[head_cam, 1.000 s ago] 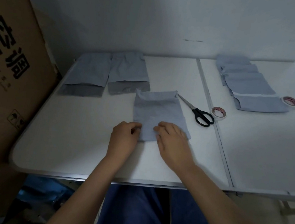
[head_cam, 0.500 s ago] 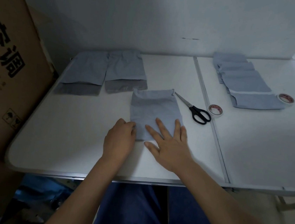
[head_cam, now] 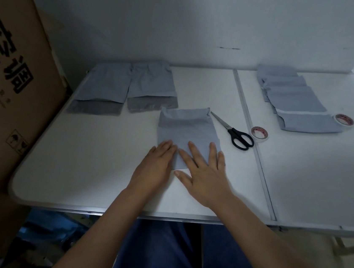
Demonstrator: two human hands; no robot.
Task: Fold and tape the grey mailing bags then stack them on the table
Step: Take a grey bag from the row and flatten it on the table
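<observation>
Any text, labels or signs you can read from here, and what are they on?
"空调": big black characters on the brown cardboard box at left; a character above is cut off.
Small grey print below them: too blurred.
Umbrella and glass handling symbols: same box.
Red print on two white tape rolls: too small.

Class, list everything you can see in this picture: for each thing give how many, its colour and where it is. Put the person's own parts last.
Mailing bag being folded: 1, grey, table centre, under both hands.
Unfolded mailing bags: 2, grey with darker flaps, side by side at far left.
Overlapping row of mailing bags: several, grey, far right.
Scissors: 1, black handles, right of the centre bag.
Tape rolls: 2, white; one beside the scissors, one at the row's near end.
Table: white.
Cardboard box: 1, brown, left.
Wall: white, behind.
Left hand: flat on bag.
Right hand: flat on bag.
</observation>
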